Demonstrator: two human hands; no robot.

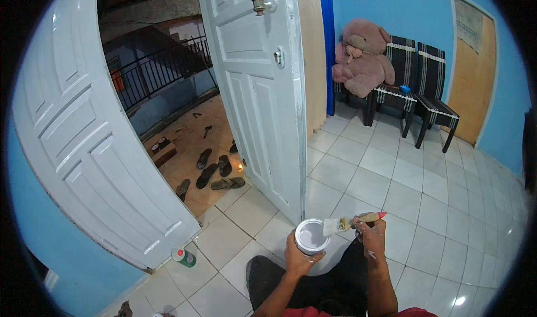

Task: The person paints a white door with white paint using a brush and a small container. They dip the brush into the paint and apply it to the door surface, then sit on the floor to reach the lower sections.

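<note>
My left hand [301,256] grips a round can of light grey paint [312,235] from its side, thumb and fingers around the wall. The can has no lid on, and the paint surface shows inside the rim. In my right hand [371,233] is a flat paintbrush [346,223] with a wooden handle and a red tip. Its paint-coated bristles point left and meet the can's right rim in the picture; whether they touch it I cannot tell. Paint smears mark my right hand and wrist. Just beyond the can stands the edge of a white panelled door [268,120].
A second white door leaf [96,149] stands at the left, with a green bottle with a red cap [184,257] by its foot. Several sandals [207,175] lie outside the doorway. Chairs [436,103] and a pink teddy bear [365,61] are against the blue wall. White tiles [369,166] cover the floor.
</note>
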